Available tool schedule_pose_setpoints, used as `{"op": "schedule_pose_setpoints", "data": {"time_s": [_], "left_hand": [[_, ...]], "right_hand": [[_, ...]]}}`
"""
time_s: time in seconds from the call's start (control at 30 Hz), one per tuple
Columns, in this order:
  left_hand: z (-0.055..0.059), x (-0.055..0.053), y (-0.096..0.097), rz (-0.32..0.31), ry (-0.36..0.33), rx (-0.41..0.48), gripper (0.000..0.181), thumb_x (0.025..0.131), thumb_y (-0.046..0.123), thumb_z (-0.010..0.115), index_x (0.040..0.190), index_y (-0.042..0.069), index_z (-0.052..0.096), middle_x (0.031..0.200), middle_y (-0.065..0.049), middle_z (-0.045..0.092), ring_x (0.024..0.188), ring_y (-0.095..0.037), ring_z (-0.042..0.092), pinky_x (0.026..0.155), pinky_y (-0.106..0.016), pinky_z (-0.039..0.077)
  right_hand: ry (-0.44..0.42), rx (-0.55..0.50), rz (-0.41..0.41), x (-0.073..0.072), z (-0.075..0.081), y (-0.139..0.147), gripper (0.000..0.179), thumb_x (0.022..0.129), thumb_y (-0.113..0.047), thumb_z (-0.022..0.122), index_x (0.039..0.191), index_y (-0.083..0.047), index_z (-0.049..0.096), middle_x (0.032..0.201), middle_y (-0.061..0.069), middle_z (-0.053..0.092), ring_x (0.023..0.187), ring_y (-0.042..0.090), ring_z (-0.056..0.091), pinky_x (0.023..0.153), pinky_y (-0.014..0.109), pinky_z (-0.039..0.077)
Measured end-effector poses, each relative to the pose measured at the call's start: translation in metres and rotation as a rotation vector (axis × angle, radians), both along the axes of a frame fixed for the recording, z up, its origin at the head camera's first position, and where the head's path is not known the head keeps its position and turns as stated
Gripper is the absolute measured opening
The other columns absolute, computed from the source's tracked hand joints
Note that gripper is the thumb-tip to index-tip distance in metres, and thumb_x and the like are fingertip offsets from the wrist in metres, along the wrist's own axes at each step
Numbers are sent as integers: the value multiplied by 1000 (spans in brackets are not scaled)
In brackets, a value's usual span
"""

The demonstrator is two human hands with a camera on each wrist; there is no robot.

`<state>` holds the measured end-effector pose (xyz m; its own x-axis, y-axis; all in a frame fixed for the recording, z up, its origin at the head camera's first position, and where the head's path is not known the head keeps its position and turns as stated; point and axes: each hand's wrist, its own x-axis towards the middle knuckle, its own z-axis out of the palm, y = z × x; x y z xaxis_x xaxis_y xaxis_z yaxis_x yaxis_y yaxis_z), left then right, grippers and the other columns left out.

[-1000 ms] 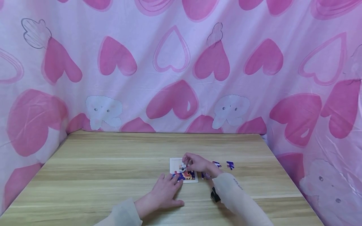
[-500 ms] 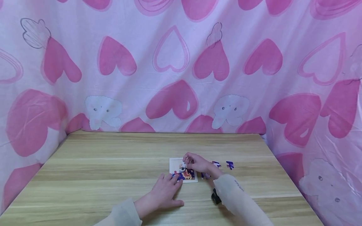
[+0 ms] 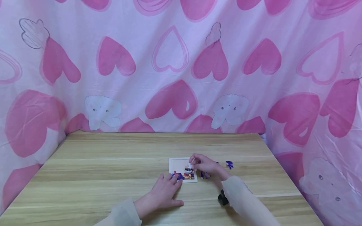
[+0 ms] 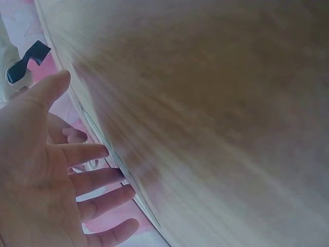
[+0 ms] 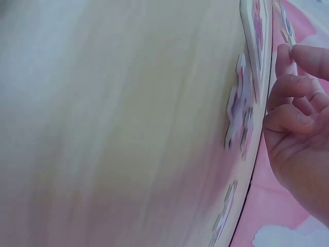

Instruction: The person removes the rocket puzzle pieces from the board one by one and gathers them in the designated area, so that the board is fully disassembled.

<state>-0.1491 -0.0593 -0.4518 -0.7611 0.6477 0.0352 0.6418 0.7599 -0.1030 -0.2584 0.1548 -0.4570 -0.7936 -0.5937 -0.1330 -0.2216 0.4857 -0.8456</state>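
A small jigsaw puzzle tray point(image 3: 176, 164) with a pale frame lies mid-table, pieces with a dark blue and orange picture filling its near part. My left hand point(image 3: 167, 191) rests flat, its straight fingertips on the tray's near left corner. Over the tray's right side, my right hand point(image 3: 205, 165) pinches a puzzle piece point(image 3: 188, 170) between thumb and forefinger. That piece shows part of a white and dark printed figure. In the right wrist view the pinched piece point(image 5: 286, 23) stands on edge at the fingertips, raised above the table.
Loose purple puzzle pieces lie right of the tray: one point(image 3: 205, 175) close beside it, another point(image 3: 229, 164) farther right, and one partly hidden behind the right wrist. A black strap mount point(image 3: 222, 198) hangs from the right forearm. A pink heart-print curtain point(image 3: 169, 62) surrounds the wooden table point(image 3: 113, 163).
My right hand has shifted a little to the right with the puzzle piece, uncovering more of the tray's middle. The left hand has stayed in place.
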Motion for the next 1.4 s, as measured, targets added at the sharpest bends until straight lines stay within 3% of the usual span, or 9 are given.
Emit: {"op": "schedule_pose_setpoints", "data": {"time_s": [0.43,0.77,1.1,1.4], "left_hand": [[0,1,0,10,-23,10,77,72,70,44,126,15,50,126,-10,47,110,-29,44,85,-52,36],[0,0,0,16,-52,9,78,72,71,44,127,16,49,127,-9,46,112,-29,43,86,-53,35],[0,0,0,14,-75,28,78,73,70,43,127,15,48,128,-10,45,113,-29,42,87,-54,33],[-3,-2,-1,7,-59,30,77,73,70,43,127,15,49,127,-9,46,112,-29,42,87,-53,34]], "right_hand": [[-64,-76,44,10,5,43,17,82,2,52,99,2,51,82,10,53,71,17,48,60,28,43],[-80,-32,-53,19,7,76,18,83,-5,55,100,-2,53,84,9,53,73,18,47,61,30,42],[-77,-60,-67,19,-1,100,16,83,-1,53,99,3,51,81,11,52,70,18,45,58,27,40],[-62,-14,-86,19,-2,108,16,84,-1,52,100,3,51,81,10,52,68,20,44,55,26,38]]}}
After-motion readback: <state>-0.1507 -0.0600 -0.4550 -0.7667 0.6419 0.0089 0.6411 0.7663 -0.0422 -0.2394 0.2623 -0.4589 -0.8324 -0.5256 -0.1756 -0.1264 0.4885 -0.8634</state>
